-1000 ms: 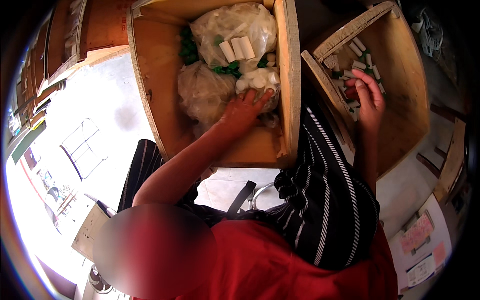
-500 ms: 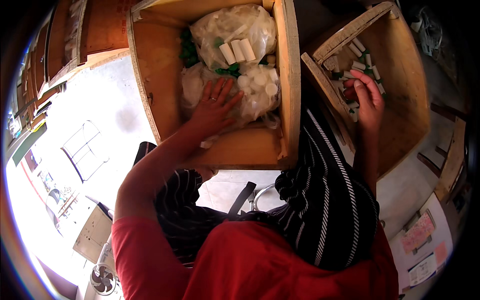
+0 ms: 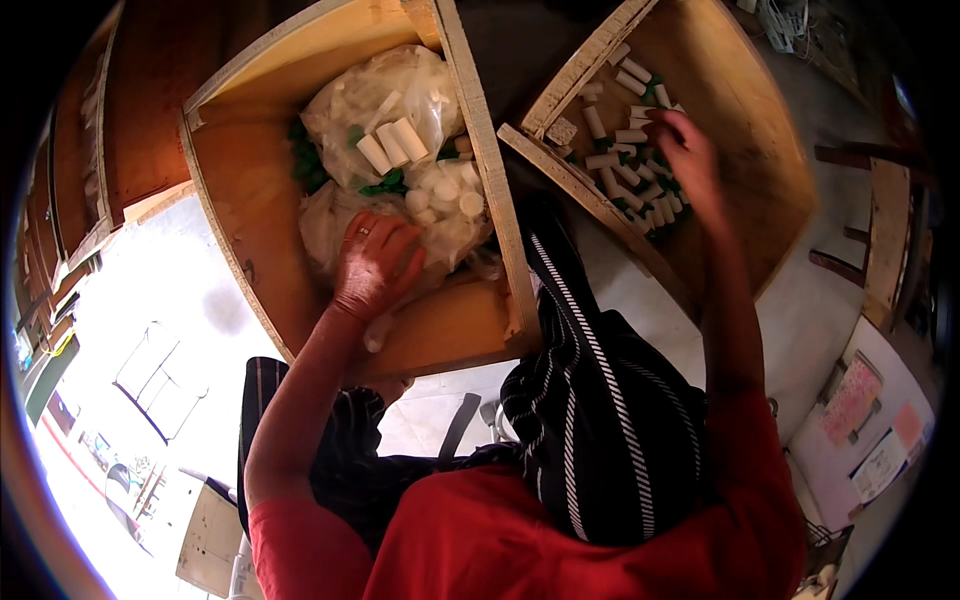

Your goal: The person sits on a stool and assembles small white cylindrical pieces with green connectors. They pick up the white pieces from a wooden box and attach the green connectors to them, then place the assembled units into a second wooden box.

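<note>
My left hand (image 3: 378, 262) is in the wooden box (image 3: 368, 350) on the left, its fingers curled down at the clear plastic bag (image 3: 325, 225). Its fingertips are hidden, so what they hold cannot be made out. Just beyond lie white round caps (image 3: 440, 190), green pieces (image 3: 385, 184) and a few white tubes (image 3: 391, 146) on another plastic bag (image 3: 425, 80). My right hand (image 3: 690, 155) reaches into the second wooden box (image 3: 765, 200), over several white tubes with green ends (image 3: 628, 175). Blur and the hand itself hide its fingers.
The left box's right wall (image 3: 490, 170) stands between my hands. My legs in black striped trousers (image 3: 610, 430) are below the boxes. A wooden stool-like frame (image 3: 885, 240) stands at the right, and a thin wire rack (image 3: 160, 385) lies on the pale floor at the left.
The view has shifted, showing more of the right box and its tubes. My left fingers, earlier spread flat on the bag, are now curled. My right hand has moved farther into its box.
</note>
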`<action>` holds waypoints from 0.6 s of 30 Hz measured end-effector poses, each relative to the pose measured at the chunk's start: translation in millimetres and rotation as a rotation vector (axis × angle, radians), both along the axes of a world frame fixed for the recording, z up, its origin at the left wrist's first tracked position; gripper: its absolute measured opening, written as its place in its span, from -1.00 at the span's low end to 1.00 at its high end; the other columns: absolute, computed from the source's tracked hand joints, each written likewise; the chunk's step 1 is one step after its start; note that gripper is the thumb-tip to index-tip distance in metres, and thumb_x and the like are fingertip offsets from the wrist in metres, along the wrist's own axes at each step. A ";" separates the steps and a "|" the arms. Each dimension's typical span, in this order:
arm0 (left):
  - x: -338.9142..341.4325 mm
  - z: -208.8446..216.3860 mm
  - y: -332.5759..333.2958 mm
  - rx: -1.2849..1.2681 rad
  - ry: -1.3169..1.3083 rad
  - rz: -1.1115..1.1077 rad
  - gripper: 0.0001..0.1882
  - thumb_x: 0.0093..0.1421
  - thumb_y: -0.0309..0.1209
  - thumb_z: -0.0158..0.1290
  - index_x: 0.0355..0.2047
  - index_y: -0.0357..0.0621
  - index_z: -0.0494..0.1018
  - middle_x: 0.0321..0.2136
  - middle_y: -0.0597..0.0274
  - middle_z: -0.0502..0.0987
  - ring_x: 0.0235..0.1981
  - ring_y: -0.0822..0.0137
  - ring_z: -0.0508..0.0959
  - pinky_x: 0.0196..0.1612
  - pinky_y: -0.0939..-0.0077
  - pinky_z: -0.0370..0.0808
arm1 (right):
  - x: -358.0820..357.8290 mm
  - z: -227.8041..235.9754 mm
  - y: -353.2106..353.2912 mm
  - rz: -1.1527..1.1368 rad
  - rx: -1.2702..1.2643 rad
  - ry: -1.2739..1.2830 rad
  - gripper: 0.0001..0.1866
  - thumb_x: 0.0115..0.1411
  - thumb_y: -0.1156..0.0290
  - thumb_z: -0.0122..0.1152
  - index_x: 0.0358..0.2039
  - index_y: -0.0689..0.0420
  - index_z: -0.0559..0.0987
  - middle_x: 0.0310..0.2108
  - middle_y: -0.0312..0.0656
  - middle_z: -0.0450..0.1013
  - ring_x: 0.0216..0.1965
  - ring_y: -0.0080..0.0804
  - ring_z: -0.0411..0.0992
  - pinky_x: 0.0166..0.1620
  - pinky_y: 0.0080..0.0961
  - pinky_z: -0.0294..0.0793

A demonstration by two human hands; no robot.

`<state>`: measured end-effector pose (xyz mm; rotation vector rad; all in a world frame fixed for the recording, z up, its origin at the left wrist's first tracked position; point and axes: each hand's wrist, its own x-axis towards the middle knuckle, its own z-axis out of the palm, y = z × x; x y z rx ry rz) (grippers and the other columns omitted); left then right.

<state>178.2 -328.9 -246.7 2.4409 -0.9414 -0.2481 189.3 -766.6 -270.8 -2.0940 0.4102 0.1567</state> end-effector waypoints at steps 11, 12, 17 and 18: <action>18.1 22.5 -67.5 -0.343 -0.032 0.376 -0.79 -0.01 -0.62 0.06 -0.33 -0.10 0.45 -0.49 0.31 0.49 -0.48 0.29 0.49 -0.26 0.41 0.38 | 28.4 -74.2 43.8 0.325 -0.680 0.409 -0.64 0.14 0.10 0.06 -0.18 0.08 0.53 -0.28 -0.07 0.52 -0.25 -0.15 0.51 -0.23 -0.27 0.48; 16.2 22.5 -72.0 -0.376 -0.013 0.431 -0.79 -0.01 -0.63 0.05 -0.33 -0.11 0.45 -0.49 0.30 0.50 -0.49 0.31 0.49 -0.27 0.43 0.37 | 27.7 -74.8 45.8 0.321 -0.703 0.404 -0.64 0.14 0.09 0.05 -0.19 0.08 0.53 -0.29 -0.08 0.53 -0.26 -0.14 0.52 -0.25 -0.27 0.49; 12.2 28.5 -83.2 -0.545 0.028 0.585 -0.76 0.00 -0.71 0.01 -0.33 -0.16 0.47 -0.50 0.27 0.51 -0.50 0.36 0.51 -0.30 0.52 0.39 | 28.2 -65.1 26.7 0.324 -0.506 0.442 -0.67 0.10 0.13 0.15 -0.23 0.09 0.53 -0.41 -0.14 0.53 -0.39 -0.24 0.51 -0.35 -0.33 0.47; 11.1 31.0 -84.0 -0.560 0.047 0.603 -0.75 -0.01 -0.71 0.02 -0.32 -0.16 0.47 -0.49 0.27 0.52 -0.49 0.36 0.51 -0.31 0.52 0.40 | 27.3 -54.9 19.6 0.299 -0.405 0.464 -0.68 0.10 0.15 0.17 -0.24 0.11 0.53 -0.44 -0.16 0.52 -0.42 -0.29 0.51 -0.38 -0.37 0.46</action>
